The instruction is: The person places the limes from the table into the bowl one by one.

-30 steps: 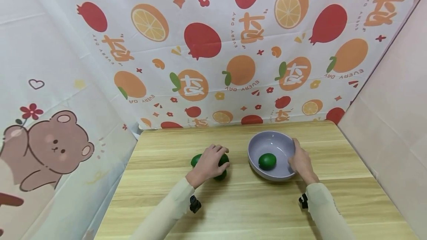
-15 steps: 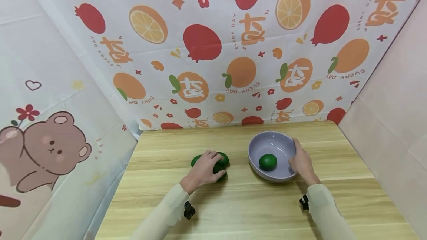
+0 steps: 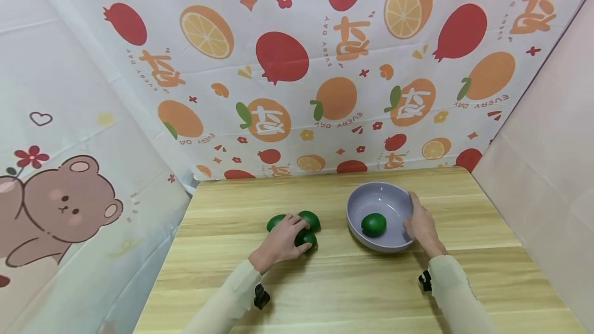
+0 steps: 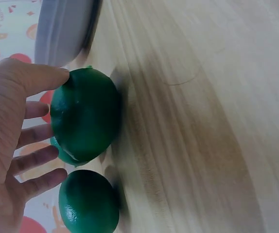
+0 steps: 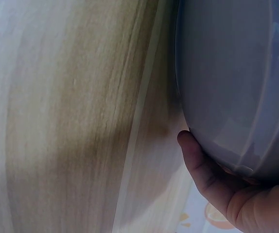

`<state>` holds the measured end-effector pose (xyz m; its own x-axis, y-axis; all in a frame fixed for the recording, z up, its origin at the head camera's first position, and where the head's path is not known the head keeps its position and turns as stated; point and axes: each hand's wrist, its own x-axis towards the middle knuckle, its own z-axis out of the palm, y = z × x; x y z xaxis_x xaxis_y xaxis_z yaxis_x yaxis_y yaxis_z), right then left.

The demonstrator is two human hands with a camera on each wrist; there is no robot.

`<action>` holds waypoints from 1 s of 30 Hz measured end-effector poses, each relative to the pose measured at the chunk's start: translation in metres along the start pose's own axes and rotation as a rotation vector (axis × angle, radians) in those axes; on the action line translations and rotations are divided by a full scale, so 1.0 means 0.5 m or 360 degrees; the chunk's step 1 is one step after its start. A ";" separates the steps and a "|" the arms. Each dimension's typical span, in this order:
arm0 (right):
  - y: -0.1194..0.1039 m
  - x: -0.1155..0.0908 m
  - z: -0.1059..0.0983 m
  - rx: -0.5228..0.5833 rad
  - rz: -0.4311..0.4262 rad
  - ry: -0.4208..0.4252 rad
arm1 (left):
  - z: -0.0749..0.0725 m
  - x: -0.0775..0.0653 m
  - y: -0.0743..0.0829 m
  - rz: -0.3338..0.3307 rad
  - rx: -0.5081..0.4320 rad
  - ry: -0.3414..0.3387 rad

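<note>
In the head view my left hand (image 3: 280, 241) is spread over a group of dark green limes. One lime (image 3: 307, 240) lies between its thumb and fingers, another lime (image 3: 309, 219) sits just behind, and a third lime (image 3: 276, 222) is partly covered by the hand. The left wrist view has the thumb tip at the edge of the nearest lime (image 4: 85, 114), the fingers loosely apart behind it. My right hand (image 3: 422, 226) grips the right rim of a lavender bowl (image 3: 378, 200), thumb inside and fingers along the outer wall. Inside the bowl rests one lime (image 3: 373, 225).
Everything stands on a light wood-grain table (image 3: 343, 293). A fruit-print cloth (image 3: 297, 66) hangs along its back edge. Pale cloth walls flank both sides, the left one bearing a printed bear (image 3: 69, 205).
My left hand has drawn slightly back and left, lowering around the nearest lime, so more of the limes shows. The right hand and bowl have kept their place.
</note>
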<state>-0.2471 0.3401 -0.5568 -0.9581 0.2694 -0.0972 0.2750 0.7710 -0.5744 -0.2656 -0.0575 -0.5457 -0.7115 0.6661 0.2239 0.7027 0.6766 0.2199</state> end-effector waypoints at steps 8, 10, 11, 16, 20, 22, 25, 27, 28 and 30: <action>0.005 0.000 0.003 -0.0010 0.0002 -0.0001 | 0.010 -0.012 0.003 -0.0003 0.0016 -0.0025; 0.005 0.000 0.004 -0.0011 0.0004 -0.0004 | 0.011 -0.013 0.003 -0.0002 0.0027 -0.0022; 0.005 0.001 0.003 -0.0009 0.0004 -0.0003 | 0.012 -0.014 0.002 0.0000 0.0032 -0.0024; 0.004 0.003 0.002 -0.0006 0.0007 -0.0010 | 0.012 -0.017 0.002 0.0022 0.0024 -0.0034; 0.001 0.001 0.001 0.0009 0.0015 -0.0023 | 0.012 -0.022 0.001 0.0019 -0.0009 -0.0044; 0.000 0.001 0.001 0.0021 0.0014 -0.0023 | 0.014 -0.023 0.001 0.0013 -0.0023 -0.0048; 0.003 0.002 0.001 0.0020 0.0014 -0.0012 | 0.015 -0.024 0.002 0.0006 -0.0035 -0.0053; 0.004 0.003 0.001 0.0017 0.0012 -0.0006 | 0.016 -0.025 0.003 0.0008 -0.0035 -0.0050; 0.004 0.003 0.001 0.0015 0.0013 -0.0002 | 0.017 -0.026 0.004 0.0011 -0.0033 -0.0045; 0.005 0.003 0.001 0.0012 0.0013 0.0005 | 0.019 -0.026 0.005 0.0021 -0.0022 -0.0034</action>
<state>-0.2480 0.3423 -0.5588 -0.9557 0.2772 -0.0994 0.2820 0.7643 -0.5799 -0.2545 -0.0616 -0.5571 -0.7021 0.6814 0.2068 0.7118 0.6636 0.2302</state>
